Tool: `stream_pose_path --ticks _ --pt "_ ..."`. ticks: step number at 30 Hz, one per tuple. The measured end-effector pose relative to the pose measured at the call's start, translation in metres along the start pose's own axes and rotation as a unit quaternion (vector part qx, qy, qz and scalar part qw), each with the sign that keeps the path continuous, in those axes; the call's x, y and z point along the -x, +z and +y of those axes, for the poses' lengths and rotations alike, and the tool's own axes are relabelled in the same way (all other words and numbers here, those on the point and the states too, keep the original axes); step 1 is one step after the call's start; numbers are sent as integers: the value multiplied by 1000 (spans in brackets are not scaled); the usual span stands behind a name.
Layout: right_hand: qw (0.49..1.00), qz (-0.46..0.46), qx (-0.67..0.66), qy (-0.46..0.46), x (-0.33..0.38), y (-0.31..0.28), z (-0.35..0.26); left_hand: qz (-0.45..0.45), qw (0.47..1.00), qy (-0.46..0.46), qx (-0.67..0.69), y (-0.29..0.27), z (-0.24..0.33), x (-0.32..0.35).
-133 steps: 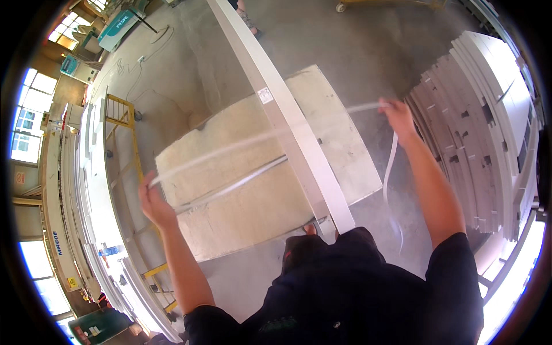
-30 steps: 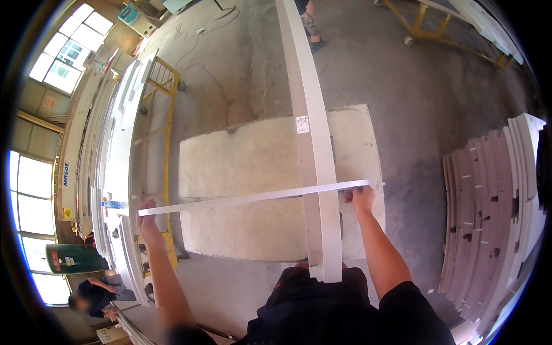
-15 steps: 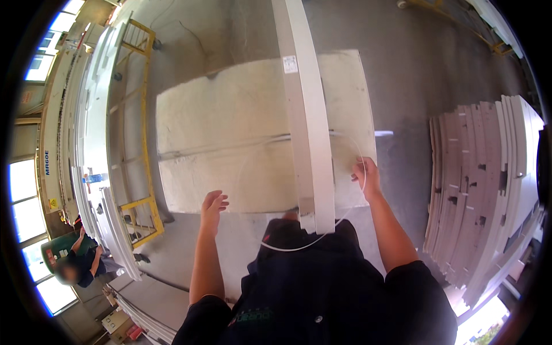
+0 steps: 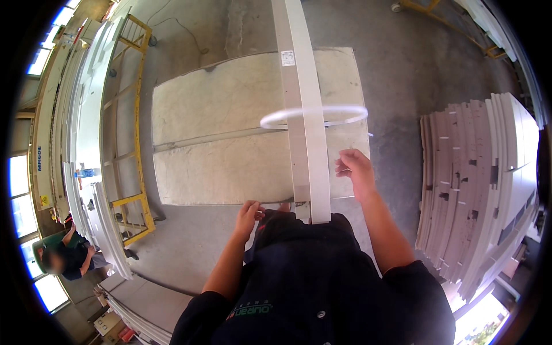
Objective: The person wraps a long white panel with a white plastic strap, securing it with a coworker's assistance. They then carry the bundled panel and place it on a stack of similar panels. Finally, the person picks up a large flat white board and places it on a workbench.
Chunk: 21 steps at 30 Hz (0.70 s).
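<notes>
A long, narrow light-coloured panel point(image 4: 313, 138), with a small white label on its greyish side, runs away from my body. Around it, toward the far part, hangs a white strap loop point(image 4: 345, 113), blurred by motion. My right hand point(image 4: 355, 171) is raised to the right of the panel, its fingers bent and apart, with nothing visible in them. Left of the panel's near end, my left hand point(image 4: 248, 218) has its fingers loosely bent and looks bare. Neither hand touches the loop.
A worn pale board point(image 4: 218, 167) lies beneath the panel. Panels on a yellow wheeled frame point(image 4: 138, 115) stand left, with a co-worker point(image 4: 69, 256) beyond. A tall stack of panels point(image 4: 460, 184) stands right. Flat sheets point(image 4: 146, 293) lie at lower left.
The white loop has moved from near my waist and right hand to farther along the panel. My left hand has come right and nearer my body; my right hand has shifted slightly left.
</notes>
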State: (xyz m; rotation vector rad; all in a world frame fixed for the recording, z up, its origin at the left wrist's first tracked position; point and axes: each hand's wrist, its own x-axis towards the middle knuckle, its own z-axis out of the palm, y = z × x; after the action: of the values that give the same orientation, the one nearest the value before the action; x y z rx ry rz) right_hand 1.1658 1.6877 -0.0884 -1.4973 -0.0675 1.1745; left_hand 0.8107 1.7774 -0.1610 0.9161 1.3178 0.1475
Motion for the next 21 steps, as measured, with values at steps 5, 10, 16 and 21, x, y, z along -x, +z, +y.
stream_pose_path --ticks 5,10,16,21 --pt "999 6 34 -13 -4 -12 19 -8 1000 3 -22 -1 1 -4" --pt "997 46 58 16 9 -25 48 -16 999 25 -33 5 7 -12" --pt "993 74 82 37 29 -34 70 -30 998 45 -32 20 17 -20" --pt "993 81 83 27 36 -40 79 -62 995 53 -60 31 22 -33"
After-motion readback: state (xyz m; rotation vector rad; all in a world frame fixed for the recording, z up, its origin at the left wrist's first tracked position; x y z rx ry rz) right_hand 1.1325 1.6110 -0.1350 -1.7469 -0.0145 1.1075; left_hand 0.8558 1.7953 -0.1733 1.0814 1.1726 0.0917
